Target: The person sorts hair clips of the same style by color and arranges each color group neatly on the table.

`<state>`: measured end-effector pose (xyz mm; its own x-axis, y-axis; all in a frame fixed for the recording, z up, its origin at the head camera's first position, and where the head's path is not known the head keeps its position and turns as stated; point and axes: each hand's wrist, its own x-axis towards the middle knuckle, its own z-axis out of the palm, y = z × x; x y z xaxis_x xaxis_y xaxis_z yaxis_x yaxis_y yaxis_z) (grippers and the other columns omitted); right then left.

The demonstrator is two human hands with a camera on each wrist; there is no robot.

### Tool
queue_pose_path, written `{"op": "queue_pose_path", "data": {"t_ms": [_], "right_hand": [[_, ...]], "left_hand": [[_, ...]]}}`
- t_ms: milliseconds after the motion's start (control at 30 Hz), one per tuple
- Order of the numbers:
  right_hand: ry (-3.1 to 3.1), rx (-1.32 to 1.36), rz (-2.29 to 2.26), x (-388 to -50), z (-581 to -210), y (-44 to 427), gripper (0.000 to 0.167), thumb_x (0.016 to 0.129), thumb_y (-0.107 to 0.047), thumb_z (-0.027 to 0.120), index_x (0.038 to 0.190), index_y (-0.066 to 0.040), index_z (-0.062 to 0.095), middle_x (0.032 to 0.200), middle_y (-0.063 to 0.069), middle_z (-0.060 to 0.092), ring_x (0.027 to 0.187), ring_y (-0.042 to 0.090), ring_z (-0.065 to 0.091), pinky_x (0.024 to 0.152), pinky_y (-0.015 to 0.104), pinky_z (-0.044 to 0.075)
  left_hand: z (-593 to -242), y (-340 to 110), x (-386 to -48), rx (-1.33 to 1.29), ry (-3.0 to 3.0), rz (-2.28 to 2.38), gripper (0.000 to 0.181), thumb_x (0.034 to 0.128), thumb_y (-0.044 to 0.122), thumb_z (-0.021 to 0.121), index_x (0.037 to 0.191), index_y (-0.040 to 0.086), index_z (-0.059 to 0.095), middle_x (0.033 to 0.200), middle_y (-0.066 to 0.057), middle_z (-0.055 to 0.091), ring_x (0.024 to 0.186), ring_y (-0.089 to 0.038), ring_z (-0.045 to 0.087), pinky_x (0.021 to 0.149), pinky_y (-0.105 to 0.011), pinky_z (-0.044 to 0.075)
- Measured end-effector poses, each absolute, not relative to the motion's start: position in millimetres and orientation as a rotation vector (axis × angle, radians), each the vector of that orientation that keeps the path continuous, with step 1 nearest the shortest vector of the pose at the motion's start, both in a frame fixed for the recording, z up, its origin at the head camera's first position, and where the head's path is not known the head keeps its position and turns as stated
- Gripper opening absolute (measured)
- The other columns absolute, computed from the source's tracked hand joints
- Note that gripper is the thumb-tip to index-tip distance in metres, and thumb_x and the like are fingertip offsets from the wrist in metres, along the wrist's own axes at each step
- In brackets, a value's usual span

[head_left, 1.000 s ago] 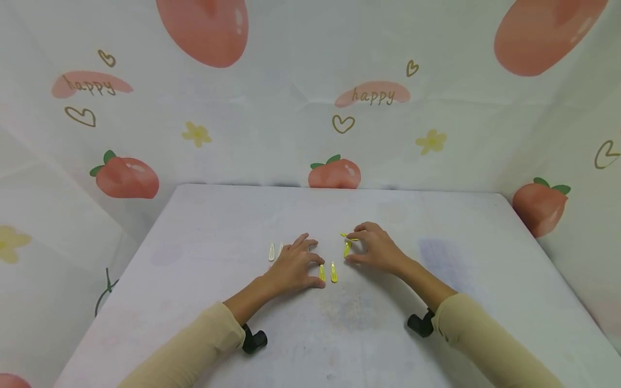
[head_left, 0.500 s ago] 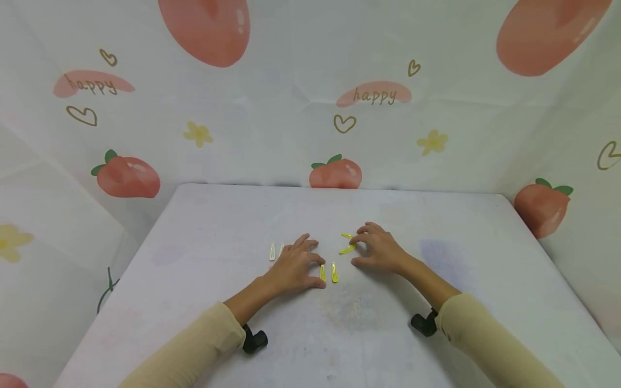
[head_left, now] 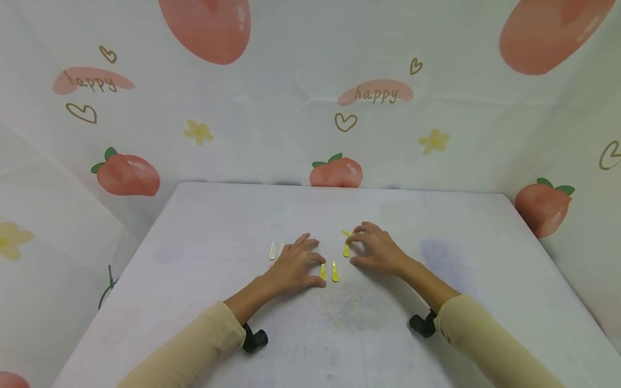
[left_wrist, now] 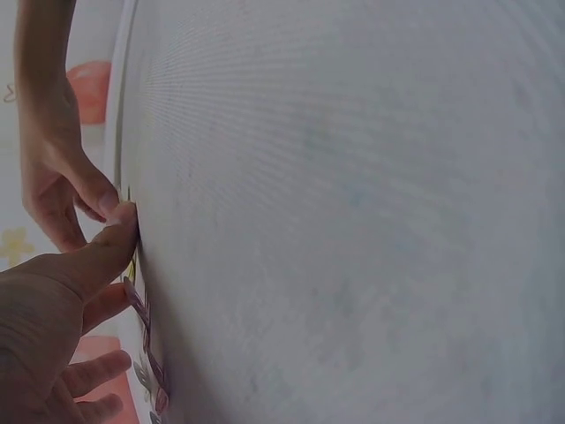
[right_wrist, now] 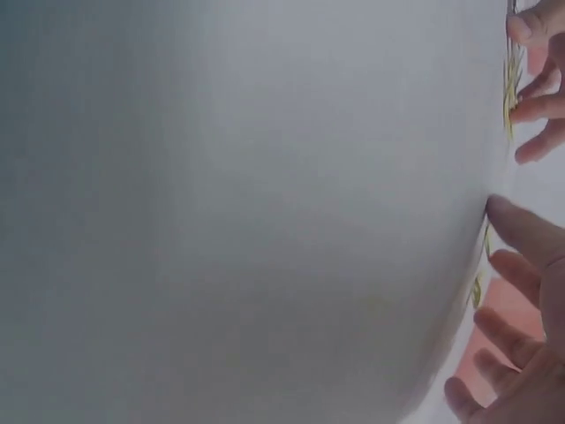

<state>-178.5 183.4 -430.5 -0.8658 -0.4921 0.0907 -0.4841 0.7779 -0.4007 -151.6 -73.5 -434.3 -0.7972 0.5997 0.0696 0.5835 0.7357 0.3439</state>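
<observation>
My left hand point(head_left: 297, 268) rests on the table, with thumb and forefinger at the two ends of a yellow snap hair clip point(head_left: 322, 271), pinching it lengthwise. Just right of it lies a second yellow clip point(head_left: 335, 271), untouched. Farther back, the forefinger of my right hand point(head_left: 377, 248) touches the top of another yellow clip point(head_left: 346, 250), which points roughly toward me; the thumb is apart from it. One more yellow clip point(head_left: 347, 233) lies slanted behind, partly covered by the right fingers. Yellow clips point(right_wrist: 477, 290) also show beside the right fingers in the right wrist view.
Pale clips point(head_left: 273, 251) lie left of my left hand, partly hidden by it. Purplish clips point(left_wrist: 139, 305) show low by the left fingers in the left wrist view. A white table point(head_left: 233, 215) meets a fruit-print backdrop point(head_left: 271, 134) at its far edge.
The yellow clip at my right fingertips slanted half a second ago and now points toward me again. My right thumb has drawn slightly off it since a second ago. The left hand stays put.
</observation>
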Motion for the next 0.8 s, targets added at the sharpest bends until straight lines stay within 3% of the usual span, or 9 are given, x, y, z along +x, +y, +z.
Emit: {"op": "queue_pose_path", "data": {"t_ms": [167, 800], "right_hand": [[2.967, -0.766, -0.633, -183, -431, 181, 0.048, 0.079, -0.039, 0.083, 0.118, -0.013, 0.072, 0.128, 0.015, 0.059, 0.134, 0.037, 0.041, 0.098, 0.064, 0.041], [2.986, -0.838, -0.565, -178, -432, 171, 0.047, 0.079, -0.040, 0.083, 0.112, -0.007, 0.075, 0.123, 0.013, 0.063, 0.135, 0.038, 0.043, 0.099, 0.061, 0.043]], "left_hand": [[-434, -73, -152, 0.985, 2.869, 0.577, 0.050, 0.0755, 0.047, 0.084, 0.113, 0.015, 0.076, 0.142, -0.014, 0.053, 0.145, -0.037, 0.029, 0.100, -0.059, 0.039], [-433, -74, -152, 0.972, 2.864, 0.572, 0.049, 0.0764, 0.047, 0.084, 0.113, 0.015, 0.076, 0.143, -0.014, 0.052, 0.145, -0.036, 0.030, 0.102, -0.060, 0.039]]}}
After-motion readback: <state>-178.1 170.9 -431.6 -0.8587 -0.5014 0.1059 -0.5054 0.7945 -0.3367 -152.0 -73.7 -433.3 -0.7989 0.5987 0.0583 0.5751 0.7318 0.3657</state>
